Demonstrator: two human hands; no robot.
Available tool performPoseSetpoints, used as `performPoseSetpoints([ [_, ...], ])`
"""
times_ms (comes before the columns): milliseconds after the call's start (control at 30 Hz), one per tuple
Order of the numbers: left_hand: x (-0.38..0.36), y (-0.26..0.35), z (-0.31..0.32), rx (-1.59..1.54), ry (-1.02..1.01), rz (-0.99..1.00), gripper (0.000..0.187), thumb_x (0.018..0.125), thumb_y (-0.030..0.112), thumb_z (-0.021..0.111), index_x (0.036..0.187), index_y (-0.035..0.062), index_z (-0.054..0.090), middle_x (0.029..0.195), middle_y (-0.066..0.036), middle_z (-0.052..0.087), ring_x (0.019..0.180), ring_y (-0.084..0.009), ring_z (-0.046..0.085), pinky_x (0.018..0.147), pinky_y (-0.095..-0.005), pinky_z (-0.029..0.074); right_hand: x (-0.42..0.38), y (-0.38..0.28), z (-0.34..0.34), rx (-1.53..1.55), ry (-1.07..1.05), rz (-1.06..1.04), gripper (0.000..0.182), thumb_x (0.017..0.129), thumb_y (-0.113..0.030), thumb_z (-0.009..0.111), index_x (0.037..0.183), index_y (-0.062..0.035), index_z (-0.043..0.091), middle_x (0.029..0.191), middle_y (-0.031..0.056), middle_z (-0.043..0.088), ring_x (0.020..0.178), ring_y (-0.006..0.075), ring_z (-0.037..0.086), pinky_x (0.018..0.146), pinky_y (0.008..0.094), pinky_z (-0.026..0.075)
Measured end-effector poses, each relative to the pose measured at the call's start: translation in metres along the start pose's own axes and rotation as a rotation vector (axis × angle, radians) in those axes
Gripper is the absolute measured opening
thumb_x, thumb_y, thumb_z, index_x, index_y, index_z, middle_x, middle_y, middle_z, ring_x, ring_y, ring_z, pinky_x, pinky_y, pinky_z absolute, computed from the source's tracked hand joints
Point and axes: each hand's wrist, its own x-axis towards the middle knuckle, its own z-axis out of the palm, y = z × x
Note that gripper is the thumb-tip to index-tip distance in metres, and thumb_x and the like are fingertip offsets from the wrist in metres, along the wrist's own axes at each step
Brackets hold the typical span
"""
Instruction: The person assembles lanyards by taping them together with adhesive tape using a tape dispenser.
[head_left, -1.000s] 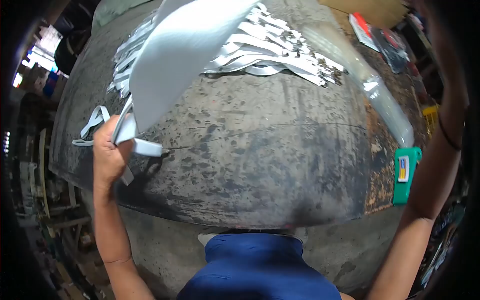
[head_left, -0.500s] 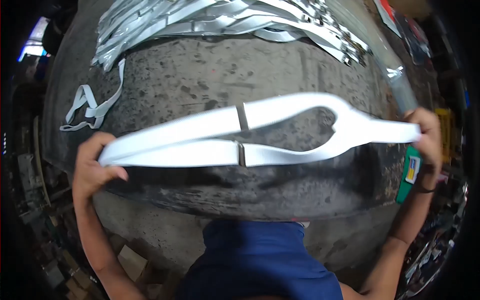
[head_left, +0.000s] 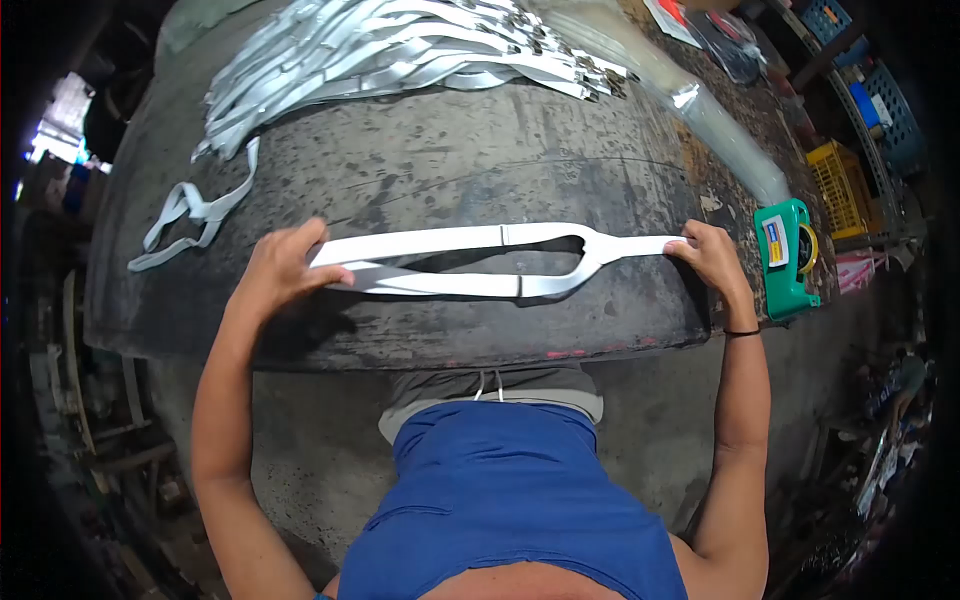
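Observation:
A pair of white suspenders (head_left: 430, 239) is stretched sideways above the dark worktable (head_left: 400, 335). My left hand (head_left: 285, 265) is closed on the looped left end of the two straps, thumb pointing inward. The single tail on the right is pinched in my right hand (head_left: 712, 258). Between my hands the straps lie side by side, each with a slider buckle (head_left: 503, 235), and join at a Y-shaped piece (head_left: 600, 250). Behind my left hand, a loose white strap (head_left: 207, 212) lies looped on the table.
Many white suspenders with metal clips (head_left: 400, 65) are heaped at the back. A green tape dispenser (head_left: 780, 285) stands at the right edge. A long clear plastic sleeve (head_left: 735, 145) runs along the right side. Beyond it is a yellow crate (head_left: 838, 185).
Both hands have come closer together and the suspenders now sit lower, nearer the table. The view has shifted, showing more of the tape dispenser. Both hands keep their hold.

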Motion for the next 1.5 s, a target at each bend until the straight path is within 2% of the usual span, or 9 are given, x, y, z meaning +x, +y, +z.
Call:
performPoseSetpoints([
  [167, 0.014, -0.032, -0.004, 0.25, -0.016, 0.005, 0.064, 0.084, 0.069, 0.06, 0.085, 0.0051, 0.059, 0.081, -0.019, 0.066, 0.083, -0.043, 0.064, 0.073, -0.0505, 0.048, 0.009, 0.025, 0.006, -0.034, 0.065, -0.003, 0.044, 0.077, -0.035, 0.082, 0.075, 0.0012, 0.056, 0.07, 0.0205, 0.056, 0.062, 0.0324, 0.054, 0.059, 0.0432, 0.041],
  [367, -0.01, -0.05, 0.017, 0.355, -0.09, -0.187, 0.054, 0.085, 0.051, 0.069, 0.121, 0.0104, 0.062, 0.127, -0.014, 0.059, 0.121, -0.0345, 0.054, 0.097, -0.0482, 0.043, 0.017, 0.035, 0.008, -0.057, 0.067, 0.015, 0.044, 0.072, -0.031, 0.084, 0.073, 0.0013, 0.055, 0.072, 0.0189, 0.056, 0.067, 0.0323, 0.055, 0.061, 0.0425, 0.042],
  [433, -0.025, -0.054, 0.036, 0.246, 0.303, -0.051, 0.062, 0.086, 0.049, 0.069, 0.133, 0.0093, 0.058, 0.138, -0.016, 0.053, 0.131, -0.034, 0.048, 0.106, -0.0484, 0.039, 0.019, 0.038, 0.013, -0.078, 0.076, -0.018, 0.043, 0.071, -0.031, 0.084, 0.075, 0.0008, 0.057, 0.074, 0.0183, 0.057, 0.071, 0.0329, 0.056, 0.064, 0.0429, 0.043],
  [467, -0.032, -0.046, 0.033, 0.094, 0.268, -0.05, 0.062, 0.088, 0.044, 0.069, 0.138, 0.0093, 0.056, 0.14, -0.018, 0.053, 0.134, -0.0346, 0.047, 0.11, -0.0459, 0.037, 0.017, 0.043, 0.013, -0.103, 0.084, -0.043, 0.042, 0.071, -0.032, 0.084, 0.076, 0.0002, 0.058, 0.076, 0.0176, 0.057, 0.075, 0.0334, 0.058, 0.066, 0.0433, 0.044],
  [567, -0.059, -0.034, 0.054, -0.15, 0.217, 0.036, 0.051, 0.085, 0.027, 0.073, 0.129, 0.0039, 0.062, 0.127, -0.018, 0.062, 0.118, -0.0361, 0.057, 0.102, -0.0426, 0.043, 0.008, 0.032, 0.008, -0.14, 0.105, -0.033, 0.042, 0.073, -0.037, 0.083, 0.084, -0.0015, 0.063, 0.086, 0.019, 0.061, 0.084, 0.0381, 0.061, 0.073, 0.0457, 0.047],
  [633, -0.068, -0.043, 0.075, -0.094, 0.286, 0.135, 0.027, 0.084, 0.019, 0.073, 0.103, 0.0009, 0.065, 0.113, -0.015, 0.066, 0.108, -0.0345, 0.059, 0.094, -0.0423, 0.045, 0.006, 0.02, 0.003, -0.149, 0.076, 0.028, 0.046, 0.073, -0.041, 0.083, 0.089, -0.0023, 0.066, 0.091, 0.0196, 0.062, 0.091, 0.0388, 0.062, 0.077, 0.0471, 0.048],
  [767, -0.069, -0.031, 0.063, -0.289, 0.277, -0.109, 0.027, 0.088, 0.02, 0.071, 0.077, 0.001, 0.056, 0.079, -0.014, 0.055, 0.077, -0.0311, 0.056, 0.069, -0.0398, 0.043, 0.005, 0.03, 0.013, -0.147, 0.142, 0.05, 0.048, 0.071, -0.046, 0.083, 0.09, -0.0059, 0.065, 0.094, 0.0154, 0.063, 0.095, 0.0372, 0.062, 0.08, 0.0483, 0.048],
  [1067, -0.073, -0.029, 0.066, -0.194, 0.303, -0.228, 0.023, 0.084, 0.018, 0.071, 0.093, 0.0011, 0.059, 0.089, -0.013, 0.055, 0.085, -0.0293, 0.056, 0.077, -0.0383, 0.045, -0.001, 0.021, 0.015, -0.077, 0.157, 0.123, 0.05, 0.071, -0.043, 0.084, 0.106, -0.0127, 0.065, 0.115, 0.0137, 0.058, 0.111, 0.0373, 0.054, 0.094, 0.0481, 0.043],
  [1500, -0.088, -0.038, 0.085, -0.269, 0.427, -0.183, 0.016, 0.088, 0.01, 0.067, 0.099, -0.0013, 0.065, 0.093, -0.01, 0.055, 0.088, -0.0266, 0.056, 0.081, -0.0341, 0.045, 0.029, 0.048, -0.009, 0.055, 0.021, -0.036, 0.039, 0.076, -0.036, 0.079, 0.1, -0.0064, 0.07, 0.104, 0.0182, 0.063, 0.108, 0.0388, 0.059, 0.093, 0.0438, 0.048],
])
